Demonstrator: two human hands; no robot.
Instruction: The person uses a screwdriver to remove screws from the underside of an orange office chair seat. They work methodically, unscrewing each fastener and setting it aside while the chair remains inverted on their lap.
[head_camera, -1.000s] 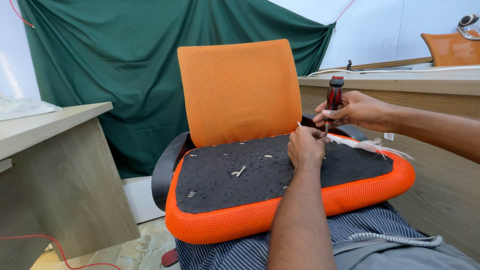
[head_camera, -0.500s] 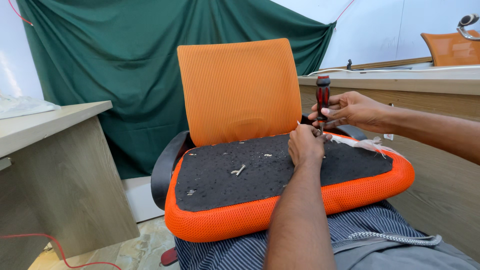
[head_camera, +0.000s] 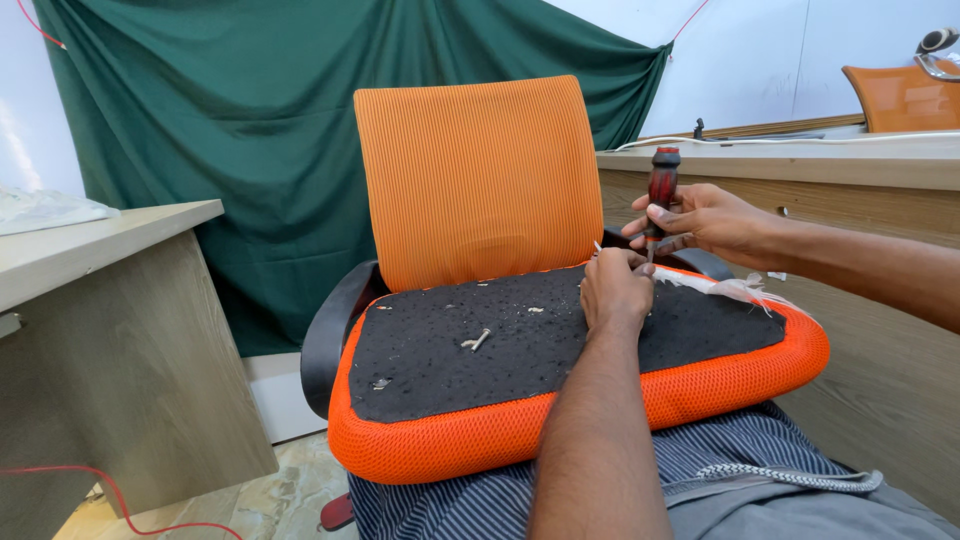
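An orange mesh chair seat (head_camera: 480, 440) lies across my lap, its black underside (head_camera: 450, 355) facing up. My right hand (head_camera: 705, 222) grips a red-and-black screwdriver (head_camera: 661, 185) upright, tip down at the seat's far edge. My left hand (head_camera: 615, 290) rests fisted on the black board right beside the tip, pinching something small that I cannot make out. A loose screw (head_camera: 477, 341) lies in the middle of the board. A white shred (head_camera: 735, 290) trails off to the right of my hands.
The orange backrest (head_camera: 475, 175) stands behind the seat before a green cloth. A black armrest (head_camera: 330, 335) curves at left. A wooden desk (head_camera: 110, 340) is at left, a wooden counter (head_camera: 800, 160) at right. A red wire (head_camera: 120, 500) lies on the floor.
The screwdriver handle swung left half a second ago and is back to the right now, blurred. My left hand stayed at the same spot on the board.
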